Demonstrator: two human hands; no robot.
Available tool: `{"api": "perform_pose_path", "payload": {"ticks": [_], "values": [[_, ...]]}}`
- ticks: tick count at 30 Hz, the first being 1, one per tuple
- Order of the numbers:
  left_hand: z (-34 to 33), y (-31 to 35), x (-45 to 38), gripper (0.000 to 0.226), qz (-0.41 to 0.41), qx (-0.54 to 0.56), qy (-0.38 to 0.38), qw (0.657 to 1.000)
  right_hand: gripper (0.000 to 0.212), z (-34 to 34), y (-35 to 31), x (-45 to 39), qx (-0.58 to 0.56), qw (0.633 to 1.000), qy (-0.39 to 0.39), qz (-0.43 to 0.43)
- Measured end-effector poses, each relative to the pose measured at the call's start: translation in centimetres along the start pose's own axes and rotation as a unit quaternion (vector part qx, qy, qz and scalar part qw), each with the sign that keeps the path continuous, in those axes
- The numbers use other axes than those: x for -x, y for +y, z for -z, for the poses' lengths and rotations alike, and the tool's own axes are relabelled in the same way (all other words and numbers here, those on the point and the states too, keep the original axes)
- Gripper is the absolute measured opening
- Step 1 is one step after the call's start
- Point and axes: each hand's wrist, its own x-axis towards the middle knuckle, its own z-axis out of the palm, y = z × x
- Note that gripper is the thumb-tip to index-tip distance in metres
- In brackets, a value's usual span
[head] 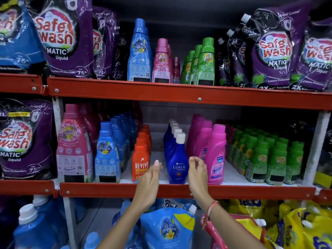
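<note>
Front Ujala bottle (pixel 177 166) is placed at edge of middle shelf (pixel 107 190), btw Revive bottle (pixel 141 164) & Vanish bottle (pixel 217 159). L hand (pixel 151 177) and R hand (pixel 197 174) are held relaxed beside it, nothing is gripped.

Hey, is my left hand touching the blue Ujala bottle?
Apart. The head view shows a strip of shelf between the left hand and the Ujala bottle.
</note>
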Motion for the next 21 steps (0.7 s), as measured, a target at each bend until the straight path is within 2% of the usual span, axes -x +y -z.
{"api": "perform_pose_path", "payload": {"ticks": [2,3,4,6,9,11,15,17,21], "values": [[-0.8,0.1,-0.5,0.089,0.039,0.005,-0.048,0.998,0.046,0.0,0.3,-0.5,0.004,0.995,-0.062,-0.081],[-1.1,0.2,-0.7,0.086,0.056,0.007,-0.067,0.996,0.052,-0.1,0.5,-0.7,0.004,0.991,-0.081,-0.103],[-1.4,0.4,-0.8,0.074,0.074,0.013,-0.083,0.994,0.056,-0.1,0.7,-0.8,0.004,0.990,-0.088,-0.112],[-1.8,0.6,-0.9,0.057,0.090,0.019,-0.110,0.990,0.061,0.0,0.6,-0.9,0.008,0.989,-0.090,-0.114],[-1.9,1.0,-0.7,0.058,0.091,0.022,-0.120,0.988,0.066,0.2,0.6,-0.9,0.021,0.988,-0.094,-0.118],[-1.9,1.3,-0.8,0.051,0.096,0.034,-0.118,0.988,0.069,0.3,0.6,-0.8,0.015,0.986,-0.107,-0.125],[-1.6,1.9,-1.0,0.048,0.086,0.036,-0.118,0.989,0.092,0.1,1.7,-1.0,-0.022,0.986,-0.119,-0.117],[-1.8,1.7,-1.2,0.048,0.097,0.037,-0.119,0.988,0.093,0.0,2.3,-1.2,-0.025,0.986,-0.113,-0.116],[-1.8,1.9,-1.2,0.049,0.101,0.047,-0.118,0.987,0.078,0.2,2.1,-1.1,-0.016,0.988,-0.109,-0.109]]}}
